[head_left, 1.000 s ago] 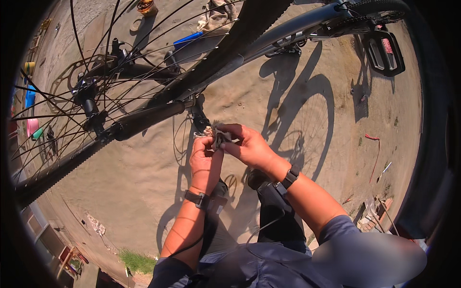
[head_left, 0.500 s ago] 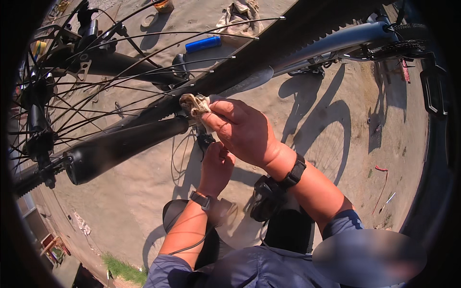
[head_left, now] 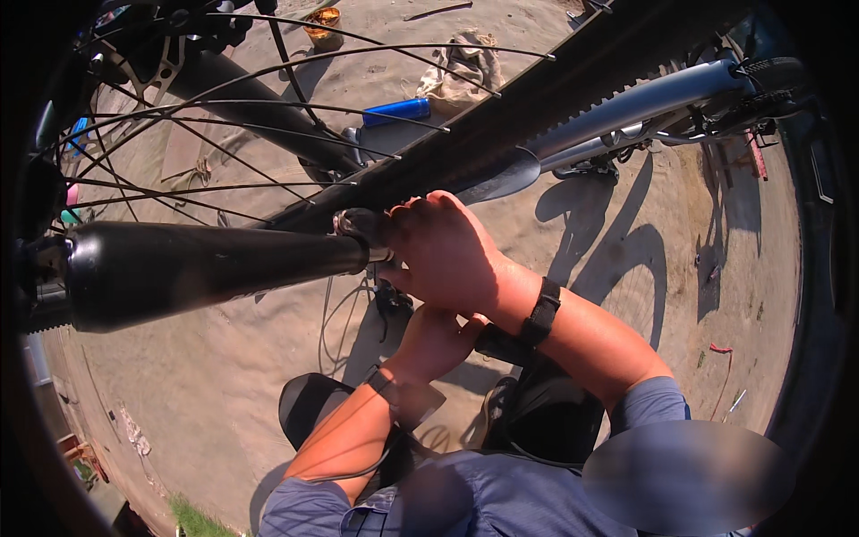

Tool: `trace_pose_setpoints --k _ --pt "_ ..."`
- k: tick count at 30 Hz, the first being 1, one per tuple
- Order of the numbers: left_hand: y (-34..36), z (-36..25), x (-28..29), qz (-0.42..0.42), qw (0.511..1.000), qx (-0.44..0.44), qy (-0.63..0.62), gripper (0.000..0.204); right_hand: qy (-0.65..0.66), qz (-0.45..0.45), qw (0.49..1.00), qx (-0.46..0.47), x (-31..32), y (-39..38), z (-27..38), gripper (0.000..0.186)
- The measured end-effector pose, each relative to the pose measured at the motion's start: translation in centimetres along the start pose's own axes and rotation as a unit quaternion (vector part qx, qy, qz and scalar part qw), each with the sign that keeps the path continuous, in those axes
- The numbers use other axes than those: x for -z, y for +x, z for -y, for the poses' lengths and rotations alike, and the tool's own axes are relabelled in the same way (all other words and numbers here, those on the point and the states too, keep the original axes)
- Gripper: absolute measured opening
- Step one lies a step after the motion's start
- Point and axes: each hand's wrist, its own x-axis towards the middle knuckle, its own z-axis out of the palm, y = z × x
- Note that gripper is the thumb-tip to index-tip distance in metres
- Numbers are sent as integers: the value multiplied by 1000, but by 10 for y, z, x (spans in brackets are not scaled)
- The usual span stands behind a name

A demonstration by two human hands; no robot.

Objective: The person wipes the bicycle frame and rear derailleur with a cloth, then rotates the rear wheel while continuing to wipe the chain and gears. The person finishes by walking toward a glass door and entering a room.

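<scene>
My right hand (head_left: 452, 255) curls its fingers and thumb round the end of a black bicycle fork leg (head_left: 215, 268), beside the tyre. The rag it held earlier cannot be clearly made out now. My left hand (head_left: 437, 345) is just below it, near the right wrist, thumb held out; its other fingers are mostly hidden. The spoked wheel's tyre and rim (head_left: 429, 143) run diagonally above both hands. Under the fork, a black brake lever (head_left: 391, 309) hangs near my fingers.
The blue-grey bicycle frame (head_left: 640, 100) reaches to the upper right. On the sandy ground lie a blue cylinder (head_left: 396, 112), a crumpled pale cloth (head_left: 463, 72) and an orange-rimmed pot (head_left: 324, 29). A red strip (head_left: 721, 349) lies at the right.
The fork and wheel have shifted in view, and the fork leg looks nearer. My right hand has gone from pinching a rag to wrapping round the fork; my left has moved right and lower.
</scene>
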Motion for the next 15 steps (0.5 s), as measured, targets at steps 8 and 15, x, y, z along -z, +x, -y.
trace_pose_setpoints --k 8,15 --pt "-7 -1 14 49 998 16 35 28 21 -50 998 -37 2 -2 4 52" --pt "-15 4 17 58 998 -18 35 28 91 -23 995 29 5 -4 5 57"
